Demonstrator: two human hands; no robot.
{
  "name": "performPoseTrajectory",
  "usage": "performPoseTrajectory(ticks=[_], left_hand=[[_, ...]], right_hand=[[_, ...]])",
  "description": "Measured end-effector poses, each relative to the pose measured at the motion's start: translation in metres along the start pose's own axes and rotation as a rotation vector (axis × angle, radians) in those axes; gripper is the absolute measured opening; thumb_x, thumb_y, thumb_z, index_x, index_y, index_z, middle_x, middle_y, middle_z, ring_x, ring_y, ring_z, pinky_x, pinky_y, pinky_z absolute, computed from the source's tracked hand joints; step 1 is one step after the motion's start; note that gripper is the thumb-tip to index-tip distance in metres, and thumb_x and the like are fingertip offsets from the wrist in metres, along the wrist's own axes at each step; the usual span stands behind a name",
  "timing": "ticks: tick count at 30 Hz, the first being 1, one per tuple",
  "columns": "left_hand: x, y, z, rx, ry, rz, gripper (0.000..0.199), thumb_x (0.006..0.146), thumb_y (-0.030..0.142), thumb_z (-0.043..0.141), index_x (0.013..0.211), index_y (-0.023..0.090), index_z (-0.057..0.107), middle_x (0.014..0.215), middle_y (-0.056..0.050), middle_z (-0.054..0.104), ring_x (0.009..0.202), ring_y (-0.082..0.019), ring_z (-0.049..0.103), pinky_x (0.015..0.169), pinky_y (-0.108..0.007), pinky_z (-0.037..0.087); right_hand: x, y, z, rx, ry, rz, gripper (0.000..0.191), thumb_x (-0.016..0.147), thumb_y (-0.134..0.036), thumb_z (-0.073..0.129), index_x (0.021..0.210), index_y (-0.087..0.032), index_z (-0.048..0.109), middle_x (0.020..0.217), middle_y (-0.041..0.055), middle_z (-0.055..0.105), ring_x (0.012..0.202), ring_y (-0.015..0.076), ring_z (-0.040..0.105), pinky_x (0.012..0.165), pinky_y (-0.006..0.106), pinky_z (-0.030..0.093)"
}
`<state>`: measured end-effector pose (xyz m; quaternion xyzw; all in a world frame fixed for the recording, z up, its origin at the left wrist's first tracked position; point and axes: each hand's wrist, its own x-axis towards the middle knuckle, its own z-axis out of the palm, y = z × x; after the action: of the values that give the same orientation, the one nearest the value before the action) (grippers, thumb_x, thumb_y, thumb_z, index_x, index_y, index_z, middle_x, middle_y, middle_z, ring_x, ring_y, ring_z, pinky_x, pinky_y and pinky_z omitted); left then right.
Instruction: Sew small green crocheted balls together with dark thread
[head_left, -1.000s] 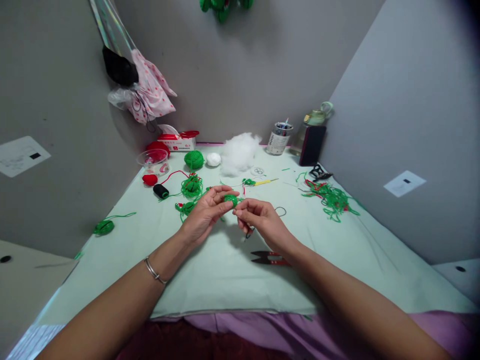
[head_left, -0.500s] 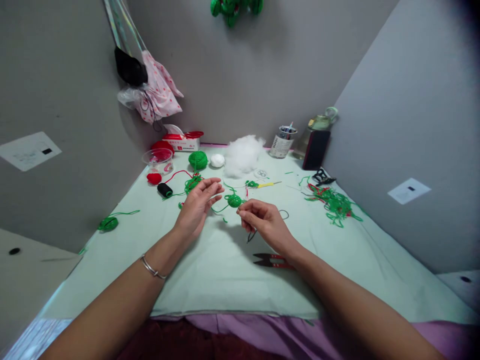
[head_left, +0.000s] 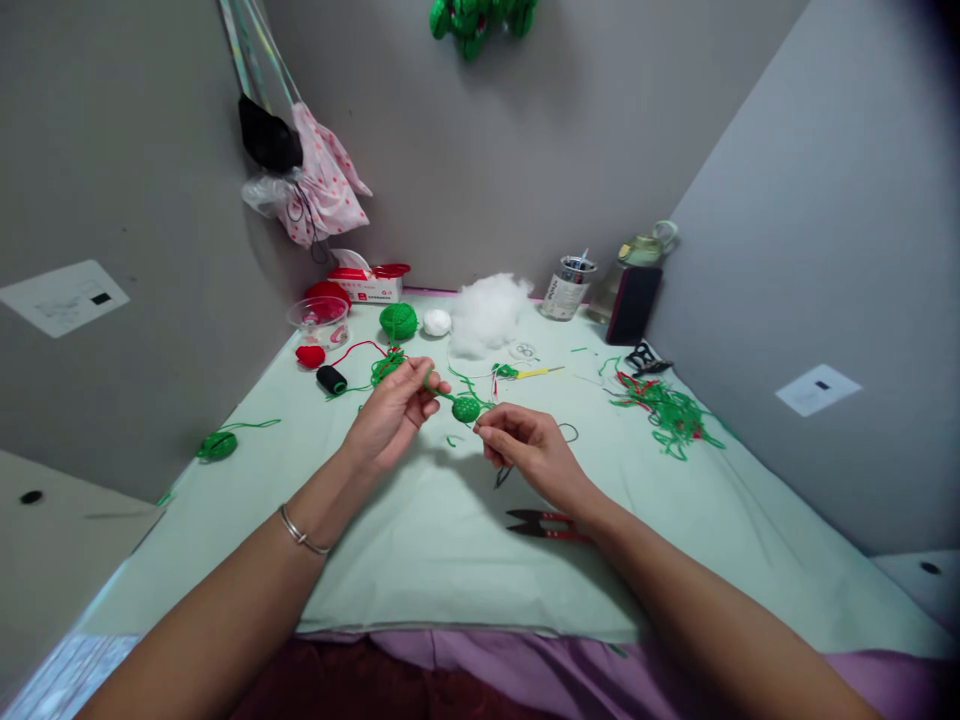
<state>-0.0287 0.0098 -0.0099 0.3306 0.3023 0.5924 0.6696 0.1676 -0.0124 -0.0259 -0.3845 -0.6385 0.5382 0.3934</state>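
A small round piece of green crochet is held above the table between my hands. My left hand pinches green yarn at the left side of the piece. At its right, my right hand has thumb and forefinger pressed together on something too small to make out. A dark loop of cord hangs below the right fingers. Red-handled thread snips lie under my right wrist. Just beyond the hands, a yellow-handled crochet hook rests on the cloth.
White stuffing, a green yarn ball and a black thread spool sit toward the back. Tangled green and red yarn scraps lie at right. A phone leans against a bottle near the wall.
My left fingers, spread before, have closed on the yarn beside the green crochet piece. My right hand has hardly moved. The view has shifted slightly.
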Motion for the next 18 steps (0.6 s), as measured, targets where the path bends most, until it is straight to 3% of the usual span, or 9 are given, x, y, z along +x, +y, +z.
performPoseTrajectory(ticks=[3,6,8,11,15,18], left_hand=[[0.003,0.006,-0.004,-0.148,0.003,-0.033,0.012,0.087,0.022,0.070,0.084,0.014,0.061,0.062,0.006,0.041,0.054,-0.005,0.046,0.046,-0.014,0.033],[0.003,0.005,-0.007,0.050,0.006,0.067,0.022,0.084,0.035,0.074,0.086,0.015,0.065,0.064,0.005,0.046,0.050,-0.005,0.039,0.046,-0.017,0.031],[0.001,0.001,-0.007,0.279,-0.051,0.109,0.025,0.082,0.040,0.076,0.091,0.017,0.070,0.073,0.002,0.057,0.054,-0.007,0.044,0.052,-0.019,0.036],[-0.002,-0.009,-0.005,0.491,-0.214,0.060,0.025,0.083,0.039,0.075,0.100,0.021,0.074,0.080,-0.001,0.065,0.067,-0.012,0.053,0.067,-0.025,0.043],[-0.004,-0.016,-0.004,0.460,-0.256,0.016,0.027,0.086,0.038,0.071,0.108,0.023,0.075,0.095,-0.005,0.071,0.086,-0.018,0.061,0.085,-0.032,0.045],[-0.003,-0.014,-0.005,0.407,-0.252,-0.008,0.029,0.084,0.038,0.073,0.108,0.022,0.075,0.101,-0.007,0.073,0.092,-0.019,0.063,0.090,-0.035,0.044]], right_hand=[[0.000,-0.002,-0.001,0.044,-0.007,0.015,0.021,0.086,-0.037,0.068,0.084,-0.016,0.064,0.062,-0.0017,0.059,0.055,0.0104,0.049,0.054,0.025,0.039],[0.000,-0.005,-0.002,0.071,0.031,0.010,0.024,0.084,-0.040,0.071,0.084,-0.017,0.065,0.062,-0.0014,0.059,0.054,0.0108,0.050,0.054,0.026,0.041],[0.000,-0.006,-0.004,0.070,0.061,0.001,0.025,0.083,-0.041,0.072,0.085,-0.017,0.066,0.061,-0.0014,0.060,0.055,0.0111,0.050,0.054,0.026,0.041],[0.000,-0.007,-0.005,0.053,0.059,-0.019,0.025,0.084,-0.041,0.072,0.087,-0.017,0.067,0.063,-0.0010,0.060,0.056,0.0114,0.051,0.055,0.026,0.042],[-0.001,-0.007,-0.008,0.048,0.011,-0.018,0.024,0.087,-0.039,0.069,0.096,-0.017,0.070,0.062,-0.0020,0.059,0.056,0.0107,0.049,0.055,0.026,0.040],[-0.002,-0.010,-0.010,0.039,-0.027,-0.012,0.026,0.087,-0.037,0.067,0.103,-0.017,0.071,0.061,-0.0037,0.055,0.055,0.0097,0.046,0.054,0.025,0.038]])
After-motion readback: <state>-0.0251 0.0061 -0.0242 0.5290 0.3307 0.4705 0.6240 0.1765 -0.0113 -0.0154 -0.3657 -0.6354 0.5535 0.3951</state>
